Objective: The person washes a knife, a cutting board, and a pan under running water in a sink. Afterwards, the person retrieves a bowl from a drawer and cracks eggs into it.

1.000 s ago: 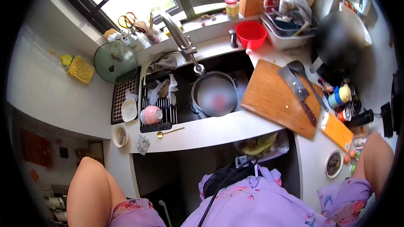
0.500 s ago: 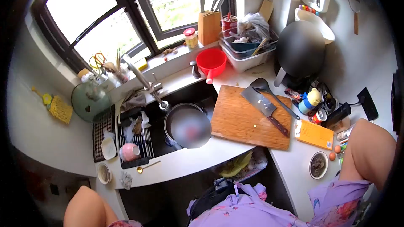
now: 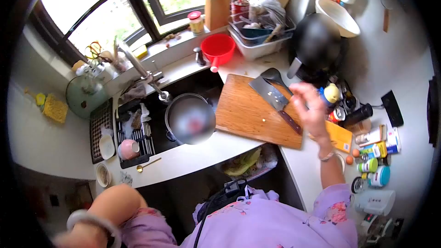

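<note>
Right hand (image 3: pixel 311 106), fingers loosely parted, is near the cleaver (image 3: pixel 270 94) on the chopping board (image 3: pixel 241 112), spatula (image 3: pixel 272 74) alongside — a careless knock on its handle could swing the blade — left hand (image 3: pixel 81 238) blurred, can't tell its grip

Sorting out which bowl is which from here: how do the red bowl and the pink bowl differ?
The red bowl looks larger; the pink bowl looks smaller. The red bowl sits upright behind the sink, while the pink bowl lies tipped on its side in the rack. A handle juts from the red bowl; none shows on the pink bowl. Both are round.
</note>
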Demonstrator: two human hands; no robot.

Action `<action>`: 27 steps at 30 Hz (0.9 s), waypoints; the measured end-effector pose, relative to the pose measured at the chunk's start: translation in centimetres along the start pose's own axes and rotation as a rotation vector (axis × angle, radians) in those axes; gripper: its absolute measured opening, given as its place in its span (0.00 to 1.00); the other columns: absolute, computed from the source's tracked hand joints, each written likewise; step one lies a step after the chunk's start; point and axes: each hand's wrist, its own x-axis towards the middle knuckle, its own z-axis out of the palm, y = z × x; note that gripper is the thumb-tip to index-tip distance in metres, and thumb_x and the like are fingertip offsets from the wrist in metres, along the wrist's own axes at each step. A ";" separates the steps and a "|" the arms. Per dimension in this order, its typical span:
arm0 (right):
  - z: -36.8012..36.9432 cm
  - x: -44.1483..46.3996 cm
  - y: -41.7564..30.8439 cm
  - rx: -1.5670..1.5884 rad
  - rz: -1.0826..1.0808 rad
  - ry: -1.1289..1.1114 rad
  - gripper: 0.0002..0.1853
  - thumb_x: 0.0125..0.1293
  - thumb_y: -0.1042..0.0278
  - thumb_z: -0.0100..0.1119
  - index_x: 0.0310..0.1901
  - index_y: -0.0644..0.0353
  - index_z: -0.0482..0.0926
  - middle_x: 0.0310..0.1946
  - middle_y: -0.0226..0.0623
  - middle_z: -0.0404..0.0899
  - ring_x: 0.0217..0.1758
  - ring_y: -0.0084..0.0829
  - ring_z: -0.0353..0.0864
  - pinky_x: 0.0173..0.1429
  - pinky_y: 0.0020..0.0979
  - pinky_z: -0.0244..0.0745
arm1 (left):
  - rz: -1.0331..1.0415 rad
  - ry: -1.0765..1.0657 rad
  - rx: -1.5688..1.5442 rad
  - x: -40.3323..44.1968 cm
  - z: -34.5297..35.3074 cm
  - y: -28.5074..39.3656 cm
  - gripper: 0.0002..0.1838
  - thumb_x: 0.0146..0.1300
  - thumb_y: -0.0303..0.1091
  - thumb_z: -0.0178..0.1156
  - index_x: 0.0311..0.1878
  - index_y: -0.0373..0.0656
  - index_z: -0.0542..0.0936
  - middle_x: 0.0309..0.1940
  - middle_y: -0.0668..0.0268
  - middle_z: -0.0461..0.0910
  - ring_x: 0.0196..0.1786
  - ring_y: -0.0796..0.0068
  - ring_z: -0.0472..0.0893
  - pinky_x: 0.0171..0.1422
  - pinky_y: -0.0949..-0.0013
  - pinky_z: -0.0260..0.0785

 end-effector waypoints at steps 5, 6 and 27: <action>9.1 -10.1 14.5 -0.488 0.415 -0.310 0.30 0.59 0.60 0.66 0.62 0.60 0.71 0.54 0.47 0.74 0.58 0.49 0.72 0.60 0.47 0.70 | 0.115 1.252 1.930 -17.0 -1.7 -3.3 0.31 0.71 0.50 0.51 0.67 0.34 0.68 0.64 0.52 0.71 0.68 0.52 0.67 0.74 0.48 0.55; 9.4 -10.2 14.6 -0.507 0.393 -0.300 0.29 0.58 0.61 0.66 0.60 0.60 0.72 0.52 0.47 0.74 0.57 0.49 0.73 0.59 0.47 0.71 | 0.026 1.526 1.924 -22.0 -2.9 -5.7 0.22 0.73 0.42 0.48 0.61 0.35 0.72 0.57 0.54 0.75 0.62 0.58 0.73 0.69 0.54 0.63; 17.9 -4.0 0.6 -0.270 0.263 -0.340 0.16 0.51 0.76 0.61 0.44 0.65 0.74 0.41 0.45 0.74 0.47 0.48 0.76 0.52 0.41 0.73 | -1.716 -0.887 2.465 -77.1 -13.7 -22.3 0.22 0.67 0.53 0.51 0.56 0.53 0.79 0.60 0.71 0.74 0.70 0.62 0.61 0.80 0.36 0.32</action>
